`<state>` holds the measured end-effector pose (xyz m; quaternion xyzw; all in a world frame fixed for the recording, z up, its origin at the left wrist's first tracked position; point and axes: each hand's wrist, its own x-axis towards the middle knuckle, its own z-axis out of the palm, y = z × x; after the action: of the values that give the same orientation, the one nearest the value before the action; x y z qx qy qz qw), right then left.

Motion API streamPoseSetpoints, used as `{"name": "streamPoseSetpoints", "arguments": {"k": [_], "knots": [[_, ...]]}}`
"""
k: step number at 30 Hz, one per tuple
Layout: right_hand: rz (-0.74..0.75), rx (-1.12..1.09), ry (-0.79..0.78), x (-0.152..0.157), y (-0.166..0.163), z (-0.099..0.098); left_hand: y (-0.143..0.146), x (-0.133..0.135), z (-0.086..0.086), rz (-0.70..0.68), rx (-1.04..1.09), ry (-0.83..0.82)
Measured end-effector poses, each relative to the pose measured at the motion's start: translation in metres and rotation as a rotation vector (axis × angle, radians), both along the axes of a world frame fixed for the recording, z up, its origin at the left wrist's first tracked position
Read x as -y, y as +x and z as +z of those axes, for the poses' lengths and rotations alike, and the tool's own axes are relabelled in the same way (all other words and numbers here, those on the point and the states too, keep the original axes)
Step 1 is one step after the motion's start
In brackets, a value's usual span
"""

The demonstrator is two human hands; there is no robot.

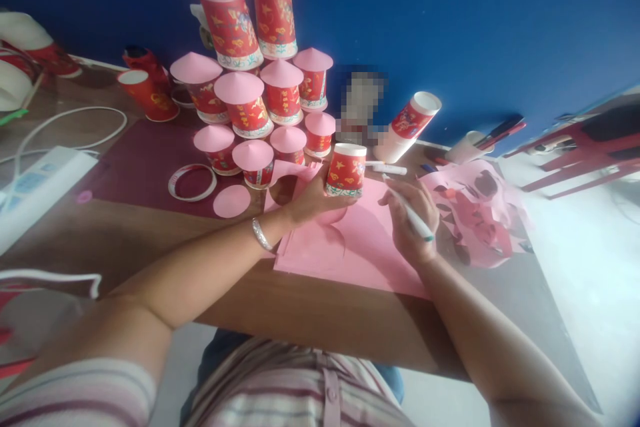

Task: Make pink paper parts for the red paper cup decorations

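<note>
My left hand (pixel 311 200) grips a red patterned paper cup (pixel 346 170), held mouth-down on a pink paper sheet (pixel 360 240) that lies on the wooden table (pixel 310 313). A silver bracelet circles that wrist. My right hand (pixel 413 220) is closed round a white pen (pixel 407 210) with a green tip, its point near the cup on the pink sheet. A curved line shows on the paper below the cup.
A stack of red cups with pink cone lids (pixel 253 73) stands behind. A pink paper circle (pixel 231 201) and a tape ring (pixel 193 181) lie at the left. Pink paper scraps (pixel 475 210) pile up at the right. A white power strip (pixel 35 190) lies far left.
</note>
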<state>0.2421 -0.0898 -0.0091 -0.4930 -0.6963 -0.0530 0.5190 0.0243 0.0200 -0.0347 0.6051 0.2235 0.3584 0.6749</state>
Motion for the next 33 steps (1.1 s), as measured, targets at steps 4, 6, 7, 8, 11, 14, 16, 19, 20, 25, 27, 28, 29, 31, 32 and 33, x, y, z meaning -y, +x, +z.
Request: {"name": "streamPoseSetpoints", "arguments": {"k": [4,6,7,8,11,14,16,19,20,25,27,28,29,31,32,33], "knots": [[0.003,0.020,0.000,0.006,-0.007,0.027,0.001,0.000,0.000,0.026,-0.009,0.035],[0.024,0.098,0.026,0.005,-0.011,0.037,0.002,-0.001,-0.001,0.004,0.004,0.047],[0.034,0.145,0.060,0.004,-0.012,0.041,0.002,-0.002,-0.001,-0.004,0.004,0.046],[0.048,0.188,0.095,0.001,-0.014,0.043,0.001,-0.002,-0.001,-0.004,-0.002,0.045],[0.094,0.273,0.159,-0.012,-0.019,0.045,0.001,0.000,-0.002,0.022,-0.039,0.052],[0.171,0.301,0.200,-0.024,-0.024,0.040,0.002,0.002,-0.003,0.035,-0.040,0.062],[0.215,0.301,0.201,-0.028,-0.028,0.036,0.004,0.003,-0.004,0.048,-0.011,0.077],[0.232,0.305,0.193,-0.030,-0.031,0.031,0.005,0.003,-0.008,0.070,-0.004,0.140],[0.227,0.310,0.195,-0.030,-0.032,0.029,0.006,0.003,-0.009,0.078,-0.011,0.167],[0.132,0.365,0.252,-0.029,-0.029,0.024,0.009,0.002,-0.009,0.153,-0.036,0.254],[0.097,0.402,0.247,-0.029,-0.028,0.022,0.009,0.002,-0.007,0.162,-0.054,0.260],[0.091,0.411,0.242,-0.029,-0.028,0.021,0.008,0.003,-0.006,0.161,-0.062,0.257],[0.093,0.411,0.240,-0.030,-0.028,0.021,0.008,0.003,-0.006,0.157,-0.068,0.250],[0.110,0.399,0.252,-0.031,-0.030,0.021,0.008,0.003,-0.006,0.153,-0.075,0.239],[0.119,0.396,0.260,-0.031,-0.031,0.022,0.008,0.003,-0.006,0.158,-0.072,0.237],[0.123,0.400,0.266,-0.032,-0.031,0.023,0.008,0.003,-0.006,0.162,-0.064,0.234]]}}
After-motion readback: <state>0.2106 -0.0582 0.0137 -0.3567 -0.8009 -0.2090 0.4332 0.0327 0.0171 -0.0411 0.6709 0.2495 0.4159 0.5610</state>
